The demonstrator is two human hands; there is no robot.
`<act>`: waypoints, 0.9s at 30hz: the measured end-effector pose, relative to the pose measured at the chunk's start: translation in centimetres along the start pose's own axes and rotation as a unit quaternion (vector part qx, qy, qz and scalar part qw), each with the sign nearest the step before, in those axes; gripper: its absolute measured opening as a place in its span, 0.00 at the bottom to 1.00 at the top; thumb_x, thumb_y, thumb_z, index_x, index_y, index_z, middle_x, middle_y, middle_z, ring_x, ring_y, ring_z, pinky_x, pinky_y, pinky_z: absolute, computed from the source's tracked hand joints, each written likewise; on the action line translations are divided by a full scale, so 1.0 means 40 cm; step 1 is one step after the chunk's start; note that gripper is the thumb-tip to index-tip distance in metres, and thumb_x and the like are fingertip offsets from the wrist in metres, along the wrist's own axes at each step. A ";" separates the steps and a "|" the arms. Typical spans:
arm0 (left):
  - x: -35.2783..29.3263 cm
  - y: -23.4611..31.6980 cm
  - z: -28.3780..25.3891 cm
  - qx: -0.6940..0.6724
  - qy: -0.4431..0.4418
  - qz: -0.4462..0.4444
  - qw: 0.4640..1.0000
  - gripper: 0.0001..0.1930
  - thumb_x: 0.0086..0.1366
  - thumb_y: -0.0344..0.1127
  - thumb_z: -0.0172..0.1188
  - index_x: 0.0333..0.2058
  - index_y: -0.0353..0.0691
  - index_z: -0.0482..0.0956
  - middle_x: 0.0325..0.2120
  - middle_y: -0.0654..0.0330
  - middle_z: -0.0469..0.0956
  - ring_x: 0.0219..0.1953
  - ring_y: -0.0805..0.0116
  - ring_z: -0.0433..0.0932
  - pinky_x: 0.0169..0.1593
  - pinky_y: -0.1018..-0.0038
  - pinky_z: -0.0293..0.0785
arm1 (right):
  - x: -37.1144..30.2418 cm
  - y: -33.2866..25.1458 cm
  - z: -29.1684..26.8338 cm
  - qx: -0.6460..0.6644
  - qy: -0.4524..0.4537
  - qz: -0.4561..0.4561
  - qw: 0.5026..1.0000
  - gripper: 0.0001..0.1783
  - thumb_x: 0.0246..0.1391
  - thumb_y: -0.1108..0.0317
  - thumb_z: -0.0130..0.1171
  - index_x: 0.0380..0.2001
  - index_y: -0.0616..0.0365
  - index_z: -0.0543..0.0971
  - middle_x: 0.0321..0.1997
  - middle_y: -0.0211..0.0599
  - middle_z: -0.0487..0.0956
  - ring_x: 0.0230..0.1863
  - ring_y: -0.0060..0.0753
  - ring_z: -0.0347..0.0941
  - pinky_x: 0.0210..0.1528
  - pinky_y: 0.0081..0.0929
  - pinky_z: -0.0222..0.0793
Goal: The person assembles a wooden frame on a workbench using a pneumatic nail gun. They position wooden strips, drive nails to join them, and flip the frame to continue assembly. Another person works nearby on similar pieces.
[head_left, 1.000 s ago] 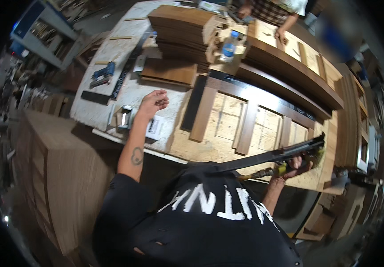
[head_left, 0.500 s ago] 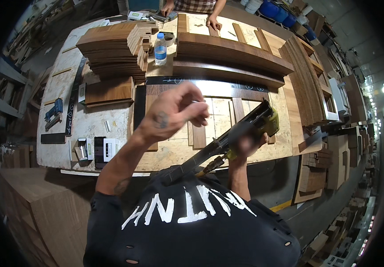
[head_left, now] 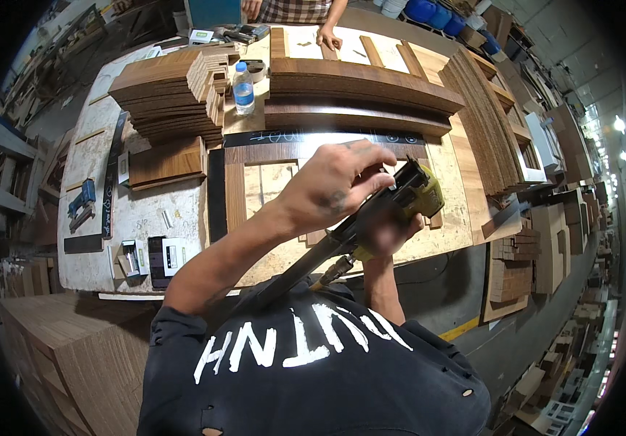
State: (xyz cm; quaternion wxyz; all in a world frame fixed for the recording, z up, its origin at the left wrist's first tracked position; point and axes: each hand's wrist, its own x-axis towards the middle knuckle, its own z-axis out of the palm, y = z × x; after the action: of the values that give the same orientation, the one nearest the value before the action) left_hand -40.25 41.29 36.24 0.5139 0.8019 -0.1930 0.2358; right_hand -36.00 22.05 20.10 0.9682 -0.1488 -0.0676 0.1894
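Evidently the right hand (head_left: 387,238) is closed around the nail gun (head_left: 431,195), tilted by the surface (head_left: 460,222), while the left hand (head_left: 342,178) curls beside it, grip contents impossible to tell, so a stray trigger squeeze could hurt those fingers.

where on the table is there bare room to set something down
Left: a patch between the blue nail gun, low board pile, metal bits and open box. Right: a strip between the wooden frame and tall stack. Crowded: the back, with planks, bottle and beams; the middle, screened by left hand, right hand and long nail gun.
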 end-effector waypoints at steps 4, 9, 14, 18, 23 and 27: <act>0.016 0.004 0.001 0.002 -0.020 -0.029 0.999 0.09 0.65 0.35 0.68 0.36 0.36 0.80 0.29 0.55 0.86 0.33 0.62 0.88 0.37 0.71 0.83 | 0.004 0.015 -0.005 0.004 -0.015 0.019 1.000 0.49 0.52 0.30 0.54 0.68 0.54 0.67 0.64 0.40 0.73 0.63 0.39 0.71 0.66 0.40 0.68; 0.030 -0.003 0.010 0.023 0.001 0.018 1.000 0.09 0.64 0.35 0.70 0.37 0.38 0.81 0.29 0.56 0.85 0.31 0.64 0.87 0.34 0.71 0.83 | 0.012 0.022 -0.010 0.042 -0.041 0.029 0.998 0.51 0.51 0.31 0.55 0.69 0.54 0.65 0.68 0.40 0.69 0.67 0.41 0.67 0.70 0.43 0.63; 0.029 -0.021 0.030 0.032 -0.003 0.023 0.999 0.09 0.63 0.35 0.71 0.38 0.38 0.82 0.29 0.57 0.85 0.30 0.65 0.86 0.32 0.71 0.82 | 0.009 0.032 0.039 0.173 -0.119 0.061 0.976 0.51 0.50 0.31 0.55 0.70 0.53 0.63 0.69 0.41 0.68 0.68 0.42 0.66 0.71 0.44 0.61; 0.023 -0.020 0.033 -0.010 -0.005 -0.002 1.000 0.12 0.65 0.35 0.69 0.44 0.37 0.84 0.30 0.56 0.86 0.29 0.68 0.86 0.31 0.73 0.81 | 0.006 0.035 0.040 0.145 -0.084 0.052 0.985 0.51 0.50 0.31 0.56 0.69 0.52 0.65 0.67 0.39 0.70 0.67 0.40 0.68 0.70 0.43 0.63; -0.037 -0.008 -0.010 -0.107 0.047 -0.151 0.982 0.12 0.72 0.34 0.61 0.47 0.32 0.83 0.32 0.55 0.86 0.31 0.73 0.84 0.34 0.77 0.82 | 0.001 -0.005 -0.065 0.041 -0.100 0.039 0.993 0.51 0.52 0.27 0.58 0.69 0.51 0.66 0.62 0.34 0.75 0.58 0.33 0.74 0.59 0.36 0.73; -0.210 -0.066 -0.051 -0.137 0.154 -0.261 0.943 0.16 0.76 0.43 0.55 0.44 0.35 0.84 0.30 0.57 0.83 0.30 0.71 0.82 0.34 0.77 0.80 | 0.002 -0.034 -0.192 -0.050 -0.108 -0.026 0.993 0.49 0.55 0.26 0.57 0.68 0.51 0.68 0.51 0.33 0.80 0.41 0.28 0.78 0.41 0.29 0.78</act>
State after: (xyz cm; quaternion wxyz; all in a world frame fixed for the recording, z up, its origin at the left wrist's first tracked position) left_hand -46.01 44.76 30.20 0.6857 0.6999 0.0744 0.1855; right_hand -34.04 18.87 13.26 0.9512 -0.1736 -0.1848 0.1759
